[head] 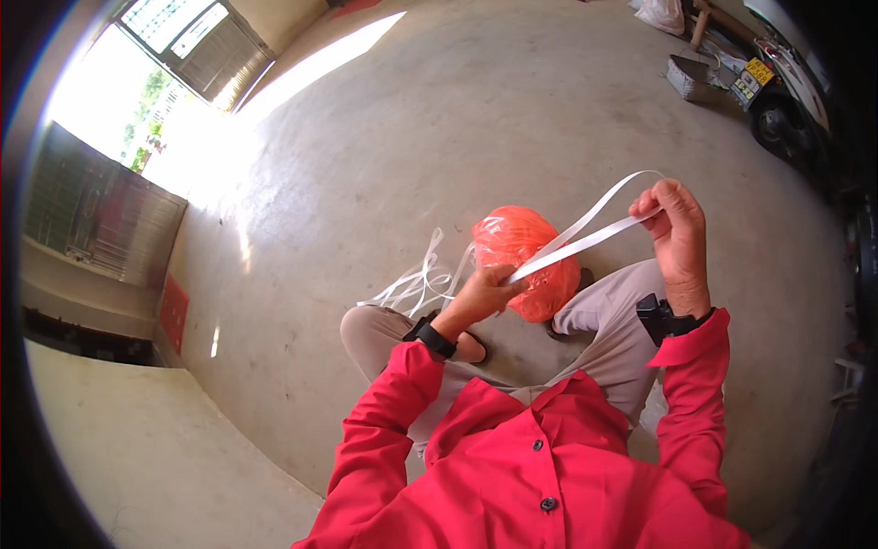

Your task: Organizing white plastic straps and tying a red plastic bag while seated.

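Note:
A flat white strap [583, 242] runs doubled between my two hands. My left hand [485, 294] grips it in front of my lap, thumb on top. Raised on the right, my right hand [672, 209] pinches the strap where it loops back. Behind and below the strap, a red plastic bag [518, 233], rounded and full, rests between my feet; its contents are hidden. More of the white strap lies in loose coils [418, 281] on the floor beyond my left knee. Whether those coils join the held length is hidden behind my left hand.
Concrete floor [384, 151] surrounds me. At the upper right a woven basket [688, 79] stands beside a parked scooter [782, 117], with a pale plastic bag [660, 15] further back. An open metal door [212, 55] is at the upper left, a low pale ledge [158, 439] at the lower left.

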`<move>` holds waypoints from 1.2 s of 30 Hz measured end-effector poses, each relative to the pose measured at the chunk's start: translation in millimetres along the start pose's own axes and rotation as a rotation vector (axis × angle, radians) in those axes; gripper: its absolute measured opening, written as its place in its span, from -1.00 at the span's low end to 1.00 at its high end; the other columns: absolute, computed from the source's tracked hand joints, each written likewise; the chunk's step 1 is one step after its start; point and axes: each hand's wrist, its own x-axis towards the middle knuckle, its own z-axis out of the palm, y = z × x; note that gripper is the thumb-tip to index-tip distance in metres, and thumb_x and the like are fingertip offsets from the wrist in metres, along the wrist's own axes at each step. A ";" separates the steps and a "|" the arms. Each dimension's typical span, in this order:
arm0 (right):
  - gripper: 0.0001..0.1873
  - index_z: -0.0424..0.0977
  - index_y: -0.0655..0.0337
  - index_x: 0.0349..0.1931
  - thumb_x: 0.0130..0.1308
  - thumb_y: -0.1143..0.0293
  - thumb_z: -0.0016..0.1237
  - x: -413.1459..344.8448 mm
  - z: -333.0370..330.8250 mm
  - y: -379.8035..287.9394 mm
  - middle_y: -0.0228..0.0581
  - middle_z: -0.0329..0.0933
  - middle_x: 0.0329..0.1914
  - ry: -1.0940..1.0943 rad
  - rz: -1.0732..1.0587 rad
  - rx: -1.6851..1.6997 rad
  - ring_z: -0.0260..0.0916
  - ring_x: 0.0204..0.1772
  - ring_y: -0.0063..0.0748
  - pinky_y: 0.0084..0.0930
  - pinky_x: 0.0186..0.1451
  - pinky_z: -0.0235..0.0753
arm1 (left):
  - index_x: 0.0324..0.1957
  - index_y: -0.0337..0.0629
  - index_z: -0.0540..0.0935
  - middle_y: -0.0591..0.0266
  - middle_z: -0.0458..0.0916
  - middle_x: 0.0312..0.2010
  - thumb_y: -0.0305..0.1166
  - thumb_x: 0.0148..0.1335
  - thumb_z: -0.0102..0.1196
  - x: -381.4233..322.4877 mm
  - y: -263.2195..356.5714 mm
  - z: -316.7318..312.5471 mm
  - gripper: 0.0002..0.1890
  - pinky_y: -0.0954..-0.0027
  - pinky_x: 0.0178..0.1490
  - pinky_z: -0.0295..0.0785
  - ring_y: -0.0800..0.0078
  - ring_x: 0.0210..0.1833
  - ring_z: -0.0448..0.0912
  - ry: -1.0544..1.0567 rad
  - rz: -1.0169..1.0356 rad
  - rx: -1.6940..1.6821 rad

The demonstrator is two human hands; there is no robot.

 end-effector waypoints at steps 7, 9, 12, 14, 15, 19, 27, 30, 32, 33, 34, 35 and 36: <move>-0.81 0.46 0.10 -0.42 0.32 0.24 0.00 19.7 -62.1 2.0 -0.41 0.48 -0.45 0.252 0.042 0.074 0.49 -0.33 -0.48 -0.54 -0.24 0.49 | -0.40 -0.21 0.63 0.50 0.45 -0.58 -0.17 0.16 0.25 -11.1 6.2 -86.3 -0.72 0.57 -0.46 0.34 0.71 -0.52 0.39 0.223 -0.018 0.022; -0.81 0.46 0.10 -0.42 0.32 0.24 0.01 22.9 -70.7 8.2 -0.42 0.48 -0.45 0.281 0.057 0.072 0.49 -0.33 -0.47 -0.54 -0.25 0.48 | -0.41 -0.20 0.63 0.52 0.43 -0.60 -0.18 0.15 0.25 -14.6 14.5 -107.0 -0.73 0.59 -0.48 0.33 0.73 -0.53 0.37 0.228 0.015 0.033; -0.82 0.46 0.09 -0.42 0.32 0.24 0.01 28.9 -76.3 17.8 -0.42 0.49 -0.45 0.292 0.075 0.099 0.50 -0.32 -0.47 -0.53 -0.25 0.48 | -0.48 -0.15 0.57 0.53 0.41 -0.63 -0.13 0.13 0.29 -24.2 38.2 -129.6 -0.69 0.64 -0.50 0.29 0.75 -0.57 0.37 0.282 0.052 0.122; -0.82 0.46 0.10 -0.41 0.31 0.24 0.02 32.4 -78.5 22.0 -0.42 0.49 -0.44 0.315 0.086 0.131 0.50 -0.31 -0.46 -0.54 -0.25 0.48 | -0.47 -0.21 0.58 0.51 0.41 -0.63 -0.17 0.14 0.29 -28.4 52.4 -142.2 -0.69 0.59 -0.50 0.31 0.73 -0.57 0.34 0.299 0.061 0.189; -0.82 0.46 0.10 -0.41 0.31 0.24 0.02 33.8 -78.6 23.6 -0.42 0.49 -0.44 0.315 0.086 0.134 0.50 -0.31 -0.46 -0.54 -0.25 0.48 | -0.48 -0.21 0.58 0.51 0.41 -0.64 -0.16 0.13 0.30 -30.6 57.1 -148.7 -0.69 0.59 -0.51 0.30 0.73 -0.58 0.35 0.309 0.060 0.220; -0.82 0.46 0.11 -0.40 0.30 0.25 0.03 42.4 -80.3 28.5 -0.40 0.50 -0.45 0.351 0.074 0.184 0.50 -0.30 -0.43 -0.52 -0.25 0.49 | -0.52 -0.19 0.57 0.47 0.41 -0.66 -0.18 0.09 0.33 -42.0 75.3 -173.6 -0.69 0.59 -0.51 0.27 0.70 -0.59 0.35 0.372 0.090 0.268; -0.82 0.47 0.13 -0.39 0.31 0.24 0.03 60.5 -79.7 38.1 -0.39 0.51 -0.45 0.340 0.088 0.202 0.51 -0.30 -0.42 -0.52 -0.23 0.51 | -0.51 -0.12 0.53 0.44 0.43 -0.64 -0.29 0.20 0.20 -71.5 108.6 -220.3 -0.78 0.50 -0.34 0.41 0.65 -0.55 0.41 0.517 0.362 -0.101; -0.81 0.48 0.12 -0.38 0.30 0.22 0.03 62.4 -64.9 48.2 -0.39 0.51 -0.47 0.325 0.140 0.202 0.52 -0.33 -0.44 -0.52 -0.26 0.52 | -0.54 -0.05 0.46 0.51 0.28 -0.66 -0.25 0.26 0.12 -72.4 129.1 -225.8 -0.74 0.52 -0.39 0.33 0.68 -0.61 0.26 0.577 0.396 -0.272; -0.82 0.48 0.12 -0.37 0.29 0.23 0.03 60.9 -58.4 62.2 -0.40 0.51 -0.49 0.304 0.174 0.189 0.52 -0.35 -0.44 -0.53 -0.26 0.53 | -0.56 0.01 0.35 0.56 0.10 -0.67 -0.27 0.32 0.05 -72.0 141.2 -221.8 -0.70 0.54 -0.52 0.10 0.70 -0.63 0.09 0.618 0.449 -0.426; -0.82 0.48 0.11 -0.37 0.29 0.23 0.03 59.3 -52.3 68.3 -0.41 0.51 -0.50 0.280 0.209 0.176 0.52 -0.36 -0.45 -0.53 -0.26 0.53 | -0.56 0.01 0.35 0.56 0.10 -0.67 -0.27 0.32 0.05 -72.6 143.8 -223.5 -0.70 0.54 -0.52 0.10 0.70 -0.63 0.09 0.620 0.449 -0.423; -0.83 0.49 0.10 -0.37 0.29 0.23 0.03 57.7 -45.5 74.6 -0.43 0.51 -0.52 0.267 0.235 0.162 0.52 -0.39 -0.47 -0.53 -0.27 0.53 | -0.56 0.01 0.35 0.56 0.09 -0.67 -0.28 0.32 0.04 -72.1 146.6 -225.9 -0.70 0.55 -0.54 0.04 0.71 -0.63 0.07 0.594 0.499 -0.480; -0.84 0.48 0.10 -0.38 0.27 0.24 0.04 55.3 -38.0 81.2 -0.44 0.50 -0.52 0.259 0.262 0.144 0.52 -0.41 -0.49 -0.55 -0.31 0.53 | -0.56 0.01 0.34 0.56 0.08 -0.67 -0.28 0.33 0.02 -72.1 149.5 -227.7 -0.70 0.56 -0.55 -0.02 0.72 -0.63 0.06 0.568 0.548 -0.538; -0.85 0.48 0.09 -0.39 0.26 0.25 0.04 52.4 -33.2 89.6 -0.45 0.49 -0.53 0.236 0.282 0.113 0.52 -0.43 -0.50 -0.56 -0.34 0.53 | -0.58 0.02 0.29 0.55 0.08 -0.68 -0.29 0.34 -0.01 -71.8 154.2 -226.3 -0.67 0.58 -0.57 -0.07 0.72 -0.64 0.02 0.562 0.578 -0.573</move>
